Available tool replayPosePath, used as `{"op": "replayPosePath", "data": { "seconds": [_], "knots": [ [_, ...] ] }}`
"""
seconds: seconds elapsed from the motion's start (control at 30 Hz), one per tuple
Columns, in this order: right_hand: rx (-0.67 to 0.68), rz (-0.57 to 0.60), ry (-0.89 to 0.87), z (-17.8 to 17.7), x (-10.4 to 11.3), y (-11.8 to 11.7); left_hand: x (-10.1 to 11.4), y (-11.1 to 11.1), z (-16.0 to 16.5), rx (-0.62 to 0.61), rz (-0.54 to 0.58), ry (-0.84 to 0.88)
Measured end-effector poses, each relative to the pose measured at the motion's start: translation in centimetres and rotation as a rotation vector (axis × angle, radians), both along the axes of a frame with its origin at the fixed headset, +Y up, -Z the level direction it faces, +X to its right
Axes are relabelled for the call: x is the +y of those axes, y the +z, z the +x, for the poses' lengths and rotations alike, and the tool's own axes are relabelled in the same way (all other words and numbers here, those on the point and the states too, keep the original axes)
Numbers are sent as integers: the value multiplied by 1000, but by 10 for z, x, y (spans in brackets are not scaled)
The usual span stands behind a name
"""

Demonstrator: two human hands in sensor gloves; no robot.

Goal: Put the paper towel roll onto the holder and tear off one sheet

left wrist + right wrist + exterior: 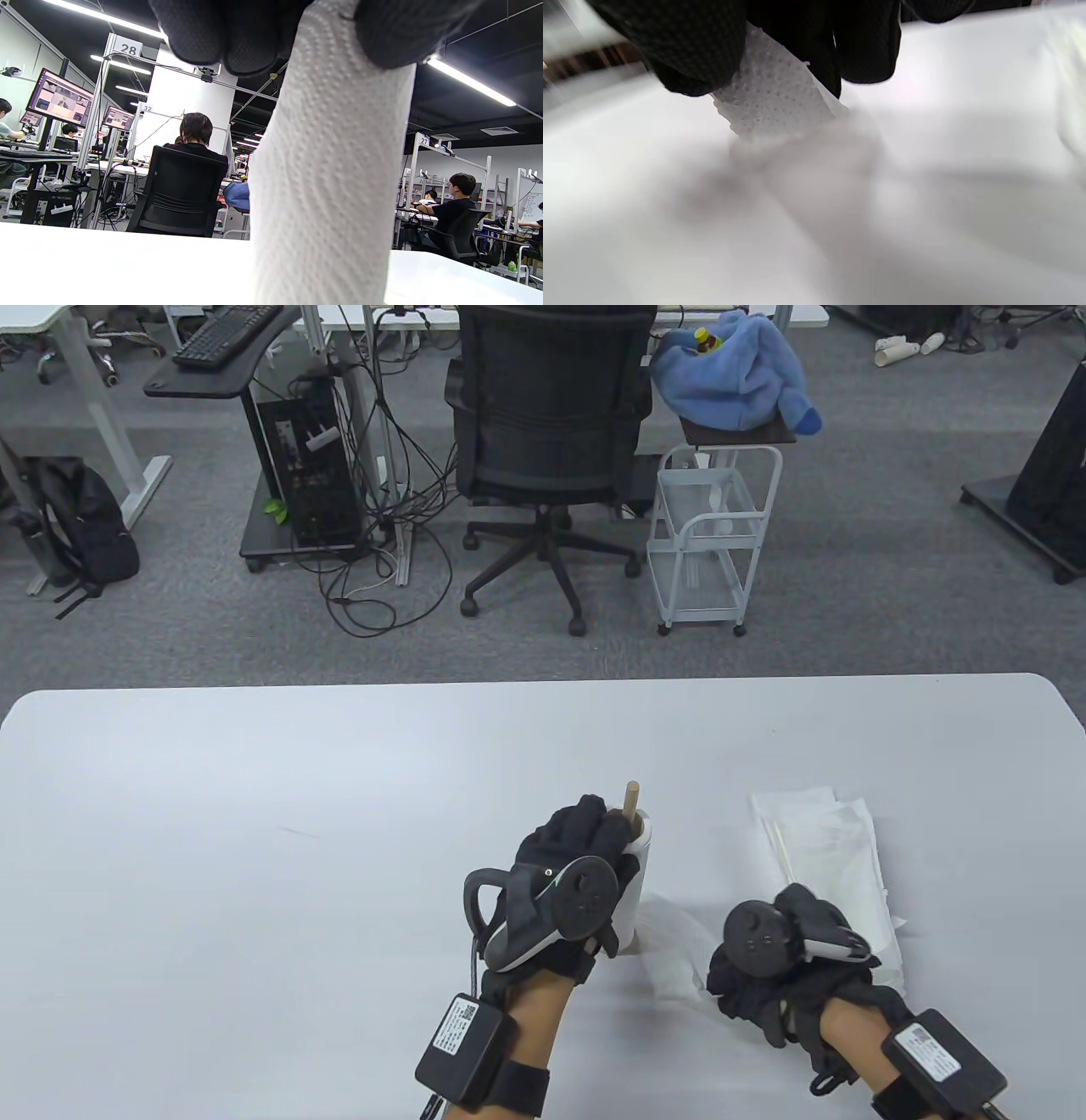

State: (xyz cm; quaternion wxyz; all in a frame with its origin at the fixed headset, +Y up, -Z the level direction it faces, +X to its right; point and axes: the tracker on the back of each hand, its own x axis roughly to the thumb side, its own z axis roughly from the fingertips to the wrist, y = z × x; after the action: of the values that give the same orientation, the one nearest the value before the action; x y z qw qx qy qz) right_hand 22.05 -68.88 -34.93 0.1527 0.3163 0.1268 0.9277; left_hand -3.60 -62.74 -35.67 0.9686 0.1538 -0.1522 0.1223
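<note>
On the white table (254, 780) in the busy office, the left hand (577, 857) gripped the paper towel roll (638, 865) standing on its holder (631, 799). The right hand (780, 967) pinched the sheet (674, 954); a skewed pull might rip it unevenly or topple the holder.

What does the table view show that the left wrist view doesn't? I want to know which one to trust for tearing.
Only the table view shows the holder's wooden post poking above the roll, the right hand pulling the loose sheet, and a stack of torn sheets. Only the left wrist view shows the embossed texture close up. Both show the left hand gripping the paper towel roll.
</note>
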Motion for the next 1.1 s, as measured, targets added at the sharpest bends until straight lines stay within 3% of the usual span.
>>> {"op": "replayPosePath", "data": {
  "seconds": [0.07,0.17,0.27,0.33,0.47,0.57,0.77,0.97,1.1],
  "knots": [
    [-44,64,-284,33,45,7,-1,0,-1,-2,0,7],
    [-115,79,-522,83,98,9,-2,-1,-3,-2,-2,25],
    [-206,31,-586,129,128,-2,-2,-1,-3,-3,-1,33],
    [-271,-52,-598,151,130,-14,-2,-1,-3,-4,2,34],
    [-415,-252,-529,180,98,-53,-2,-1,-2,-8,6,38],
    [-517,-285,-443,184,62,-82,-2,-1,-1,-12,10,33],
    [-721,-211,-358,188,2,-123,-2,0,-1,-18,13,23],
    [-768,-67,-88,177,-32,-140,-2,0,-1,-22,17,32],
    [-795,-5,-75,172,-47,-141,-4,-1,-2,-29,19,46]
  ]
}}
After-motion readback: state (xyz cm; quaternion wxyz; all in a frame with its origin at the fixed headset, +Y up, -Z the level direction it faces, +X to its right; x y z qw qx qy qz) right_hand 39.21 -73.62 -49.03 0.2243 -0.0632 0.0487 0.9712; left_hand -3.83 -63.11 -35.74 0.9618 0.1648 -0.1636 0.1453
